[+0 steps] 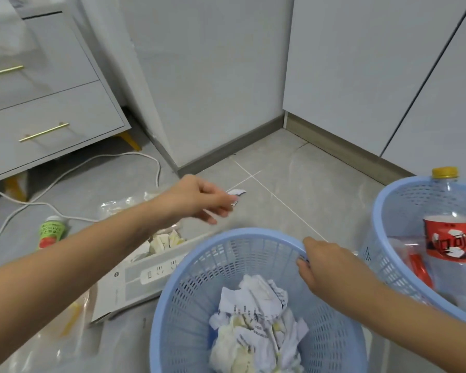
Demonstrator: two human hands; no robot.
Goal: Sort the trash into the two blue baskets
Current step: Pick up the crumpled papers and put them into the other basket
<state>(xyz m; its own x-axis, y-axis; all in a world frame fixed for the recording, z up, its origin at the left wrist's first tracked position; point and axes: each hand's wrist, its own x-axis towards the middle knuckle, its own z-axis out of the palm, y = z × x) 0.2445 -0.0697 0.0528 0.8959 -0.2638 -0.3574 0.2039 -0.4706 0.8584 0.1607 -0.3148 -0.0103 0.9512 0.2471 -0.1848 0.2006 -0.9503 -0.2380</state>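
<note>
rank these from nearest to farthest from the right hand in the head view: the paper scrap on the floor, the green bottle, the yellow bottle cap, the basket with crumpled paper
1. Basket with crumpled paper: the right hand grips its rim.
2. Paper scrap: on the floor ahead, by the left hand.
3. Yellow bottle cap: far right, above the other basket.
4. Green bottle: far left on the floor.

Scrap and cap are fairly close to call.

1. The near basket (189, 286) and the far basket (382, 211) are blue plastic with little holes
2. The paper (256, 319) in the near basket is white and crumpled
3. The big bottle (453, 249) is clear, shiny plastic
4. The floor (307, 184) is smooth grey tile
5. The drawer handles (44, 132) look like gold metal
</note>
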